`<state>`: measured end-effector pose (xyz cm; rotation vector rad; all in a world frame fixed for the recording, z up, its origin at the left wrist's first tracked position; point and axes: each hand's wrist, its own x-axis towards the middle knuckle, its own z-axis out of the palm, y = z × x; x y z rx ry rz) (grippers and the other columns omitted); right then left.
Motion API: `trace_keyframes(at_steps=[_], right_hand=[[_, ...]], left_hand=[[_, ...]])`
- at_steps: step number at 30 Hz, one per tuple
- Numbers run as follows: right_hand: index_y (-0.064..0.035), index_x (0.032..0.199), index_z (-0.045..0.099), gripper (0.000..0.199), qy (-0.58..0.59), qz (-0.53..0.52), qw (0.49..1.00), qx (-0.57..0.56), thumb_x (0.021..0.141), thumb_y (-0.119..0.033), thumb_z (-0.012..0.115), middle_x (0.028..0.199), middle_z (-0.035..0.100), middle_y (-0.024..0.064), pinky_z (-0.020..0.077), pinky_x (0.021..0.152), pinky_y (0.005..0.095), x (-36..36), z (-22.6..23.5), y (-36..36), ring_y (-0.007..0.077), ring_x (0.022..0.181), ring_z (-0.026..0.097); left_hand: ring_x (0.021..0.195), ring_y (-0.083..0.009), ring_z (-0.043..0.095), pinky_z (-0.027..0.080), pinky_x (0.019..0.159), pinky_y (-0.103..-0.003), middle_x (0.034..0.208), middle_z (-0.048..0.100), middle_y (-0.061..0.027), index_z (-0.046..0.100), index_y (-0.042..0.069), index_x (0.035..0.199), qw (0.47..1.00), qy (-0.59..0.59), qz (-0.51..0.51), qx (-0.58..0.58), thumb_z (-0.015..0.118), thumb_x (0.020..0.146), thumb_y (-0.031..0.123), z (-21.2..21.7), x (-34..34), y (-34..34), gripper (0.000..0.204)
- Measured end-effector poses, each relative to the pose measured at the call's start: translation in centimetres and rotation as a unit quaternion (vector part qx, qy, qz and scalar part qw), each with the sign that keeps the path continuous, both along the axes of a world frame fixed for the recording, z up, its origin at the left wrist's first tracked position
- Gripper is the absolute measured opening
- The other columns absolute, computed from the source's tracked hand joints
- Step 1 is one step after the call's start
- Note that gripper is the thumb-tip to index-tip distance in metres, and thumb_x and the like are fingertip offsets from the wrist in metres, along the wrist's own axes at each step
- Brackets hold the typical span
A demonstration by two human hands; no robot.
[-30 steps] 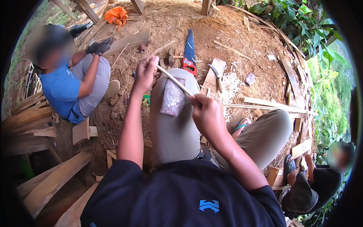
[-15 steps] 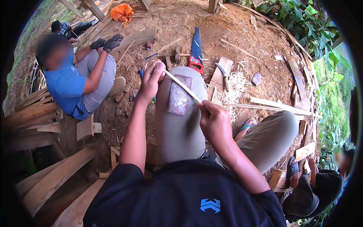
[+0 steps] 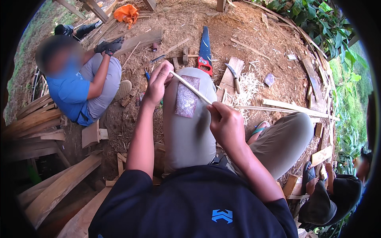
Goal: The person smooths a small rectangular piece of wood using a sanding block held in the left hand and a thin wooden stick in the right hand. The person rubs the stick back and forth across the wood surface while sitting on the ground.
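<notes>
A thin pale wooden stick (image 3: 191, 87) slants over my raised knee, held at both ends. My left hand (image 3: 158, 84) pinches its upper left end, and my right hand (image 3: 229, 123) grips the lower right end between thumb and curled fingers. Beneath the stick, a reddish-brown piece of sandpaper (image 3: 185, 104), whitened with dust, lies on the grey trouser leg. Whether stick and sandpaper touch, I cannot tell.
Past my knee lie a blue-bladed handsaw (image 3: 204, 49), a wooden hammer (image 3: 185, 55) and a knife (image 3: 235, 77) on a board. Wood shavings (image 3: 249, 85) cover the ground. A gloved person (image 3: 73, 83) sits at left, another (image 3: 333, 194) at lower right. Planks (image 3: 63, 186) are stacked at lower left.
Both hands keep hold of the stick, which has barely moved over the sandpaper. The whole view has shifted slightly.
</notes>
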<state>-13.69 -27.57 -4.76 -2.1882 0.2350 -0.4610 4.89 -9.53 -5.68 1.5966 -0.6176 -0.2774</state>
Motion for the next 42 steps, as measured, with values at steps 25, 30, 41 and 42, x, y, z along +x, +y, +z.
trace_keyframes(at_steps=[25,30,41,42], right_hand=[[0.003,0.091,0.063,0.032,0.223,0.073,0.947,0.218,0.103,-0.024,0.05,0.071,0.06,0.0179,0.047,0.066,0.04,0.3,-0.4,-3.0,0.0243,0.066,0.061],[0.0046,0.096,0.063,0.033,0.18,0.058,0.964,0.186,0.102,-0.026,0.051,0.085,0.064,0.0283,0.0473,0.078,0.0497,2.8,0.8,-1.7,0.0484,0.086,0.062],[-0.0028,0.1,0.062,0.023,0.185,-0.003,0.981,0.063,0.101,-0.023,0.05,0.08,0.065,0.0283,0.0485,0.074,0.0563,1.2,1.5,-0.5,0.0474,0.08,0.065],[-0.0039,0.098,0.061,0.02,0.166,-0.007,0.986,0.025,0.1,-0.02,0.05,0.074,0.065,0.0281,0.0489,0.072,0.0574,1.7,1.7,0.1,0.0479,0.075,0.065]], left_hand=[[0.079,-0.0115,0.042,0.036,0.076,-0.027,0.081,0.043,0.0017,0.05,0.006,0.091,0.995,-0.089,-0.02,0.049,0.045,0.108,0.032,0.2,-0.9,-0.6,0.031],[0.069,-0.0026,0.038,0.029,0.06,-0.019,0.08,0.044,0.005,0.057,0.008,0.092,1.0,0.022,0.02,0.006,0.047,0.107,0.031,-0.1,1.4,-0.1,0.03],[0.061,-0.0044,0.029,0.022,0.057,-0.022,0.073,0.035,0.0051,0.051,0.007,0.089,1.0,-0.001,0.012,0.011,0.042,0.107,0.031,0.1,0.4,-0.8,0.031],[0.061,-0.0042,0.029,0.022,0.056,-0.022,0.073,0.035,0.0049,0.051,0.007,0.09,0.999,-0.002,0.034,-0.002,0.042,0.108,0.031,-0.4,1.1,-0.5,0.031]])
